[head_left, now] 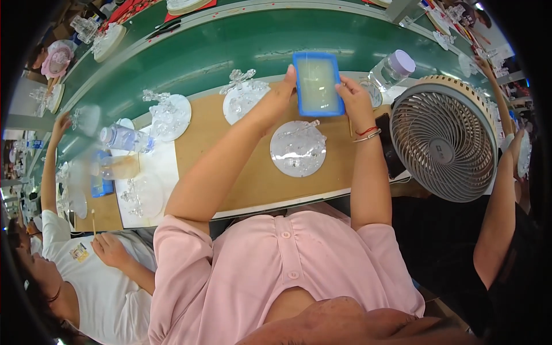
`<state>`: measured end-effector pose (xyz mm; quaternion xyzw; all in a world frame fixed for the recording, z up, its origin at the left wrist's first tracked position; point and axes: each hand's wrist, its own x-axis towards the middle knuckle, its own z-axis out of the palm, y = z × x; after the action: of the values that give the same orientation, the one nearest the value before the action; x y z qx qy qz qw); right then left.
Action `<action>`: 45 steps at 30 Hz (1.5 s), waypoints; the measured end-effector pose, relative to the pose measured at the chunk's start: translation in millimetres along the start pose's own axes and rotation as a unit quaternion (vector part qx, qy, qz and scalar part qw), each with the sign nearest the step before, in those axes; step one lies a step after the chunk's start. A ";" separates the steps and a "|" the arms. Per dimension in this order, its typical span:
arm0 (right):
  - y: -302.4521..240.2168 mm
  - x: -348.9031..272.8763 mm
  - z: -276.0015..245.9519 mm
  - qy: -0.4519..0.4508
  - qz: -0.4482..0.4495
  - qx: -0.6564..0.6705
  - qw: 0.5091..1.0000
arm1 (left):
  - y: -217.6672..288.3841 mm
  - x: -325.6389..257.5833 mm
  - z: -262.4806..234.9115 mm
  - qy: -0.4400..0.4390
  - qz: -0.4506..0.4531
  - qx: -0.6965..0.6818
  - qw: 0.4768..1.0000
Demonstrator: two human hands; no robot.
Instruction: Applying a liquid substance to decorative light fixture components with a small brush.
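Brown board (202,127), blue tray (321,112) between hands (280,96) (356,103)

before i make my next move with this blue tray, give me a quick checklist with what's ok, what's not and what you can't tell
1. Grip on the blue tray: ok, left hand at its left edge, right hand at its right.
2. Pale filling firm or liquid: cannot tell.
3. Tray lifted clear of the surface beneath: cannot tell from this one angle.
4. Nearest white disc lying on the brown board, out of your fingers: ok.
5. Cap on the clear bottle: ok, it's on.
6. Fan running or off: cannot tell.
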<state>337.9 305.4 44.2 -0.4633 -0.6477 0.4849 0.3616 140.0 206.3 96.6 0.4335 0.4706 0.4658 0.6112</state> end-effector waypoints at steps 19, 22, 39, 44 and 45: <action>34.8 -58.2 -1.1 0.026 -0.041 -0.619 0.784 | -46.3 -70.4 0.0 0.096 0.074 0.459 0.880; 33.7 -56.1 -3.0 0.029 -0.031 -0.625 0.779 | -36.6 -77.3 -0.5 0.112 0.056 0.418 0.900; -19.2 -195.1 -8.7 0.123 -0.296 -0.079 0.944 | -26.9 -114.0 -66.1 0.322 0.163 0.415 0.835; -27.2 -192.5 -6.6 0.212 -0.271 0.054 0.937 | -20.0 -39.9 -96.6 0.379 0.242 0.466 0.762; -29.6 -188.7 -10.2 0.239 -0.248 0.097 0.934 | -18.7 -33.8 -97.4 0.318 0.163 0.440 0.824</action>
<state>398.3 126.0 71.9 -0.3530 -0.5864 0.3148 0.6576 43.5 178.7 66.6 0.5551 0.7164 0.4136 0.0872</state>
